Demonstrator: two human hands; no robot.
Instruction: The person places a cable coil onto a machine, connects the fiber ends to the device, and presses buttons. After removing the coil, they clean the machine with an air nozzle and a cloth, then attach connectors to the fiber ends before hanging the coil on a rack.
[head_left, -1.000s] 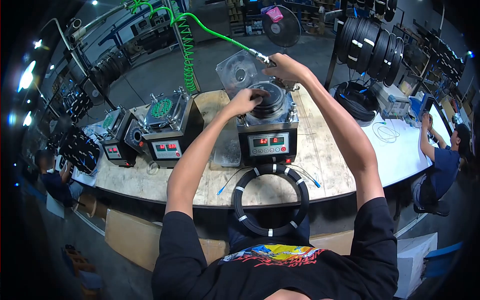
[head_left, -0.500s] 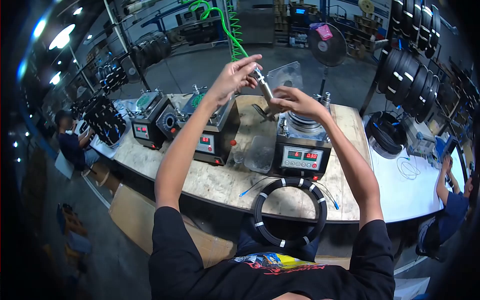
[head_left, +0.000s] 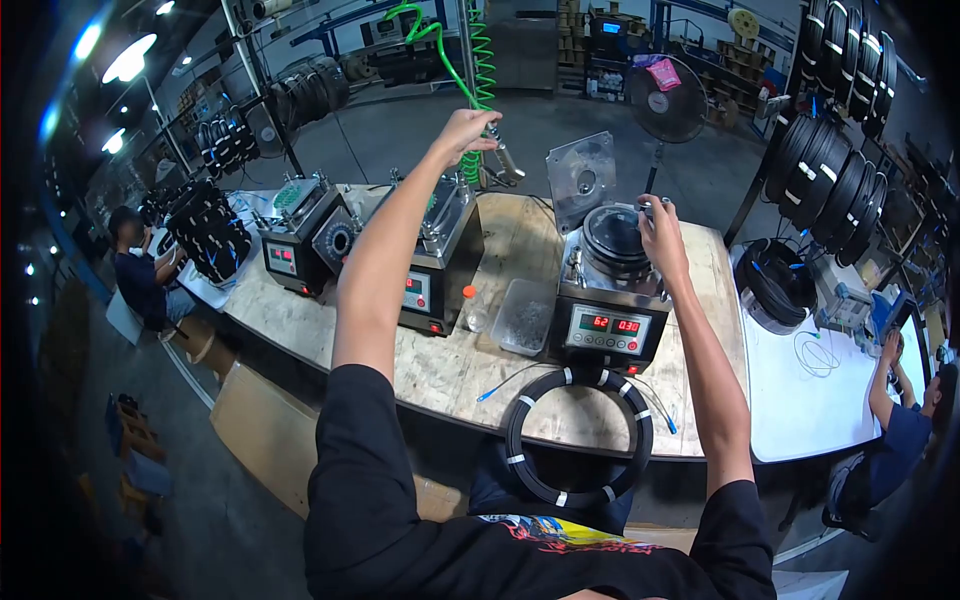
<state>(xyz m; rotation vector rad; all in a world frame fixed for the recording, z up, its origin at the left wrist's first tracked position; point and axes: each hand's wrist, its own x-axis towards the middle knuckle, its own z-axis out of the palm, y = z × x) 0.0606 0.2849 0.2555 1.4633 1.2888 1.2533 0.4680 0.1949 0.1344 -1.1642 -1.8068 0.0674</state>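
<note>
My left hand (head_left: pixel 467 137) is raised over the back of the bench, its fingers closed around a silver air blow gun (head_left: pixel 507 160). A green coiled hose (head_left: pixel 480 70) hangs just behind that hand. My right hand (head_left: pixel 662 242) is curled at the back right corner of a polishing machine (head_left: pixel 610 328), fingers on a metal clamp post (head_left: pixel 646 203). A dark round plate (head_left: pixel 612 232) sits on top of the machine, with a clear hinged cover (head_left: pixel 583 180) tilted up behind it. The red display is lit.
A coil of black cable (head_left: pixel 516 440) lies at the bench's front edge. Left of the machine stand a clear tray (head_left: pixel 524 318), a small orange-capped bottle (head_left: pixel 475 312) and another machine (head_left: pixel 432 275). A fan (head_left: pixel 668 100) stands behind. Co-workers sit at both sides.
My left hand has drawn the air gun left, away from the machine. My right hand has moved right and down onto the clamp post. The round plate now shows more fully.
</note>
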